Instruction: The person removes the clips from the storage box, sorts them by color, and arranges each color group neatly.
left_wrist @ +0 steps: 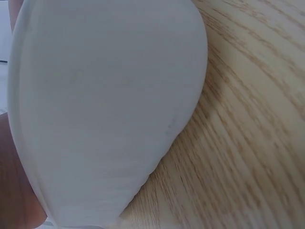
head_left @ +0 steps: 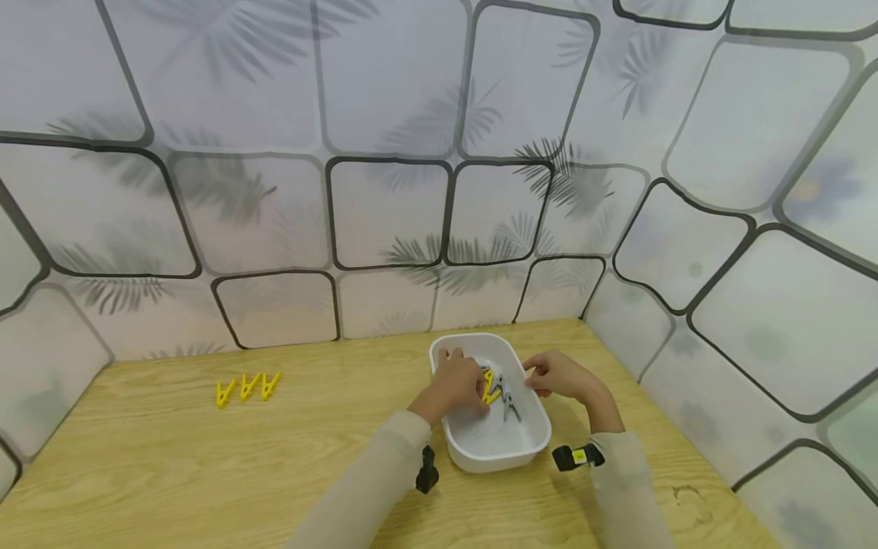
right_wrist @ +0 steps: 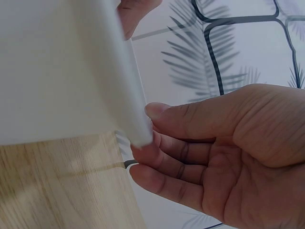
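Observation:
A white plastic tub (head_left: pixel 494 450) stands on the table with yellow and grey clothespins inside. One yellow clothespin (head_left: pixel 490 387) lies beside a grey clothespin (head_left: pixel 511 406). My left hand (head_left: pixel 461 383) reaches over the tub's left rim, close to these pins. Its back covers the fingertips, so whether it pinches a pin is hidden. In the left wrist view the tub's outer wall (left_wrist: pixel 105 105) fills most of the picture. My right hand (right_wrist: pixel 228 143) pinches the tub's right rim between thumb and fingers.
Three yellow clothespins (head_left: pixel 247 387) lie in a row at the left of the wooden table (head_left: pixel 206 465). Patterned walls (head_left: pixel 384 213) enclose the table at the back and both sides. Each wrist wears a black strap device.

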A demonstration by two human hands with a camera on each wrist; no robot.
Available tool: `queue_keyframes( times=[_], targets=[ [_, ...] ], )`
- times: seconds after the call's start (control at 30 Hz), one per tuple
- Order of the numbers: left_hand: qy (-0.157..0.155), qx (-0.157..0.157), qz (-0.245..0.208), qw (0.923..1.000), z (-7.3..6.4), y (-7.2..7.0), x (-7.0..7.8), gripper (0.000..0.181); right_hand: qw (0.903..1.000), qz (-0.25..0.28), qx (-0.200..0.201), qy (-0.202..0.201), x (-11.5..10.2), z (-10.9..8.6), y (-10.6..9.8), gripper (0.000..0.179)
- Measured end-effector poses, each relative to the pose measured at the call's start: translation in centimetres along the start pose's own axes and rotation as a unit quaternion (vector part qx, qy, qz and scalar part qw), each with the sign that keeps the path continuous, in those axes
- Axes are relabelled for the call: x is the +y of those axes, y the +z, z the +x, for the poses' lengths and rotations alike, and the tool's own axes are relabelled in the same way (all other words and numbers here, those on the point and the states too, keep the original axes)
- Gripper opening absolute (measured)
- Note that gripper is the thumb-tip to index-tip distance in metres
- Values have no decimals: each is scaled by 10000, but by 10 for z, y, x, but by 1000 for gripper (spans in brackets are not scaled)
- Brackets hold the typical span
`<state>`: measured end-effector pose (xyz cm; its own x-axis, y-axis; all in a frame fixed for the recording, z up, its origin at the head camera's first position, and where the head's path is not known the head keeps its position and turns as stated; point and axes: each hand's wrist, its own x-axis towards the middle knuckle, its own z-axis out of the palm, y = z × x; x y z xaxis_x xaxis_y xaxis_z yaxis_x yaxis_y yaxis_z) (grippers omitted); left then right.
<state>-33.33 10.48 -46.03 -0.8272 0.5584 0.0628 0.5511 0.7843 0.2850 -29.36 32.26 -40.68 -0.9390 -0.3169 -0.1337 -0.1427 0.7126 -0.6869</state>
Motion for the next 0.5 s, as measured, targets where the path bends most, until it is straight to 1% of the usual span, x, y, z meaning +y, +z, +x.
queue_keyframes(
  times=[0.07, 0.2, 0.37, 0.5],
  targets=[
    [-20, 18, -80, 10000, 0, -1, 0, 34, 10000, -7, 2, 3, -1, 0, 0, 36],
    [-50, 104, -87, 9999, 0, -3, 0, 28, 10000, -3, -13, 30, -2, 0, -1, 36],
    [-55, 416, 104, 9991, -4, -8, 2, 26, 10000, -16, -22, 36, -3, 0, -1, 37],
    [-18, 706, 187, 9973, -7, -8, 1, 28, 10000, -23, -8, 76, -3, 1, -1, 36]
  ],
)
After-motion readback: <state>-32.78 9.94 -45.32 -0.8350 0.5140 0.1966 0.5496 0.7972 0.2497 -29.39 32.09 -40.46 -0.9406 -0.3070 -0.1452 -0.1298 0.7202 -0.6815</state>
